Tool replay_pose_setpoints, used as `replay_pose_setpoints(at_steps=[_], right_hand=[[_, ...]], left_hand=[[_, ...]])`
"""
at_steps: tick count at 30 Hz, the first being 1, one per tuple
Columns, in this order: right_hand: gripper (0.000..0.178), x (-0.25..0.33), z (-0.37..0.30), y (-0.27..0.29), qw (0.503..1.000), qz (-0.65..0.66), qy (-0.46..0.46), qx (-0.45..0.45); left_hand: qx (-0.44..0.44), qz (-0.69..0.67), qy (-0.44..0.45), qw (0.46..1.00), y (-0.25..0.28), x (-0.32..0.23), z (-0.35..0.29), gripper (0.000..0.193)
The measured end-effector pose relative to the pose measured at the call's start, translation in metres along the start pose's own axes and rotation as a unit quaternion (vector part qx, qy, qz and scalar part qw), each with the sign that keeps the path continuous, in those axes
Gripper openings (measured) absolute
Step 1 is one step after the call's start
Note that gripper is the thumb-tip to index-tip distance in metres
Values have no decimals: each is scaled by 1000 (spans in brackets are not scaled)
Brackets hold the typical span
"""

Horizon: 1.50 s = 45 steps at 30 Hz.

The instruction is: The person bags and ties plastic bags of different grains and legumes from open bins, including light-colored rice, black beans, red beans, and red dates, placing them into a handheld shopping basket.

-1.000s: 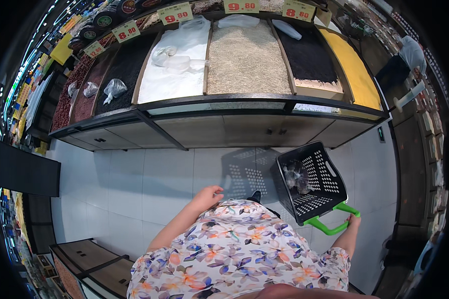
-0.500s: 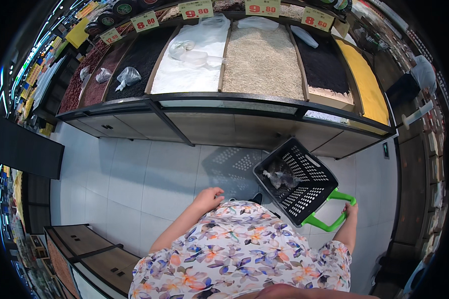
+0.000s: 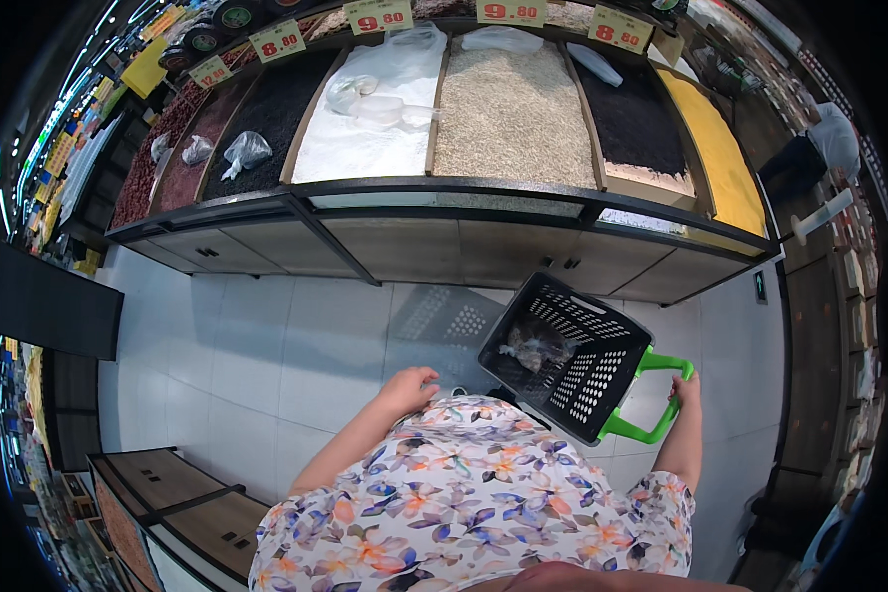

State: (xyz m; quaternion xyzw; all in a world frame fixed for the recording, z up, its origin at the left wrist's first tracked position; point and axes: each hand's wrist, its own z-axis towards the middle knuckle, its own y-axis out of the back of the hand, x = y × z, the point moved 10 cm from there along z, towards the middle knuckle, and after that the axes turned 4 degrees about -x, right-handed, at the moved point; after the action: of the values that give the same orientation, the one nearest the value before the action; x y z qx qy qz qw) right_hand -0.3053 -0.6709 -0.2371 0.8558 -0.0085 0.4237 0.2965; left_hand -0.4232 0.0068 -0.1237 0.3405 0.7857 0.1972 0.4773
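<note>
My right hand [image 3: 687,389] is wrapped round the green handle [image 3: 653,432] of a black shopping basket. The basket [image 3: 633,340] has perforated walls and stands tilted in front of me to the right. Inside it lies a clear plastic bag [image 3: 541,347] with dark contents that I cannot make out. At my front, on the left, my left hand [image 3: 408,392] hangs free with loosely bent fingers, somewhat apart and holding nothing.
Ahead runs a long display of bulk goods with a black front edge [image 3: 385,185]. Plastic bags lie on white [image 3: 365,148], pale grainy [image 3: 508,118] and dark goods [image 3: 296,89]. A person [image 3: 831,143] is at the far right. A wooden cabinet [image 3: 183,493] stands at lower left.
The basket has swung a little to the left and away from the display's right end, my right hand still on its handle. My left hand has shifted slightly left.
</note>
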Motion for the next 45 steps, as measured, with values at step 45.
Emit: replay_pose_setpoints(at_steps=[45], right_hand=[[68,176,-343,-519,885,-32,156,437]], left_hand=[[-168,-249,53,952,-10,74,23,86]])
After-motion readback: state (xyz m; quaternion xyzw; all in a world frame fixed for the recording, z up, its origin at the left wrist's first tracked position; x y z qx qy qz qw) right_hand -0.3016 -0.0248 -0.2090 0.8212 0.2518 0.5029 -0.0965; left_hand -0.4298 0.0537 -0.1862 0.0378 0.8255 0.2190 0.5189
